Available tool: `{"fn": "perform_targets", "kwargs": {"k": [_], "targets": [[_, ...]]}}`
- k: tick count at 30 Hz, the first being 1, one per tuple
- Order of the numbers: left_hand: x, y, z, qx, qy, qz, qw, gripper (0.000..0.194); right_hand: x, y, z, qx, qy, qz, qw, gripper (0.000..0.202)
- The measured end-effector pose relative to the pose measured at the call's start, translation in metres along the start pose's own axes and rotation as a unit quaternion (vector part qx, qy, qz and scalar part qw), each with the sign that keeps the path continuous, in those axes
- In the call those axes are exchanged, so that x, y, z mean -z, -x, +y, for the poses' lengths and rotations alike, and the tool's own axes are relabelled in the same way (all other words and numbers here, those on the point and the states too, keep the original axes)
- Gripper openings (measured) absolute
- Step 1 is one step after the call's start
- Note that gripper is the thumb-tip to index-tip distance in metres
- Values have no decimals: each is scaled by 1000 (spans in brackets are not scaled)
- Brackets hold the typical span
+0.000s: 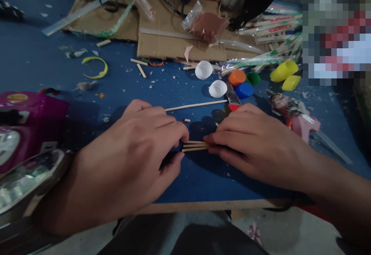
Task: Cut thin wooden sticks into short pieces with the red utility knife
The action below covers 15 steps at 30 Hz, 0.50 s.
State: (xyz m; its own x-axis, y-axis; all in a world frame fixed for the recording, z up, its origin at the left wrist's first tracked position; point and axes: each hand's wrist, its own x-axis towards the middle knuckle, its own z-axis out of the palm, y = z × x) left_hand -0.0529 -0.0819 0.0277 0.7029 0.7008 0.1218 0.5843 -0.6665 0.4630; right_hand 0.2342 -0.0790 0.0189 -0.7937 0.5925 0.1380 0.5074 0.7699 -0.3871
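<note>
Clerk: Position of the sticks?

Inspector: The sticks [195,146], at least three, lie side by side near the close edge of the table [203,193], between the two hands. Their left ends spread slightly, like a narrow fan, and do not finish in one line.

Clerk: Condition of the hands?

Inspector: The right hand [246,143], at three o'clock from the sticks, pinches their right ends between thumb and fingers. The left hand [145,147], at nine o'clock, is curled narrow, thumb and fingertips close by the left ends. Whether it touches them, I cannot tell.

Clerk: Findings on handling?

Inspector: In my judgement the right pinch should be firm but light; sticks this thin would probably roll or cross if squeezed hard. The left fingertips are well placed to tap the ends level and close the fan, with the table as a flat guide.

Clerk: Hazards?

Inspector: A blade [232,94] lies at one o'clock, just beside the right knuckles; I advise lifting clear of it rather than sliding. The loose stick [197,105], at twelve, and a stub [187,120], nearer eleven, lie apart from the bundle.
</note>
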Motion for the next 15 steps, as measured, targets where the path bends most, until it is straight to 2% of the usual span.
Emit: {"fn": "perform_targets", "kwargs": {"k": [15], "targets": [[1,-4,-1,-8,0,0,1000,23,1,0,0,2,0,6,1000,22]]}}
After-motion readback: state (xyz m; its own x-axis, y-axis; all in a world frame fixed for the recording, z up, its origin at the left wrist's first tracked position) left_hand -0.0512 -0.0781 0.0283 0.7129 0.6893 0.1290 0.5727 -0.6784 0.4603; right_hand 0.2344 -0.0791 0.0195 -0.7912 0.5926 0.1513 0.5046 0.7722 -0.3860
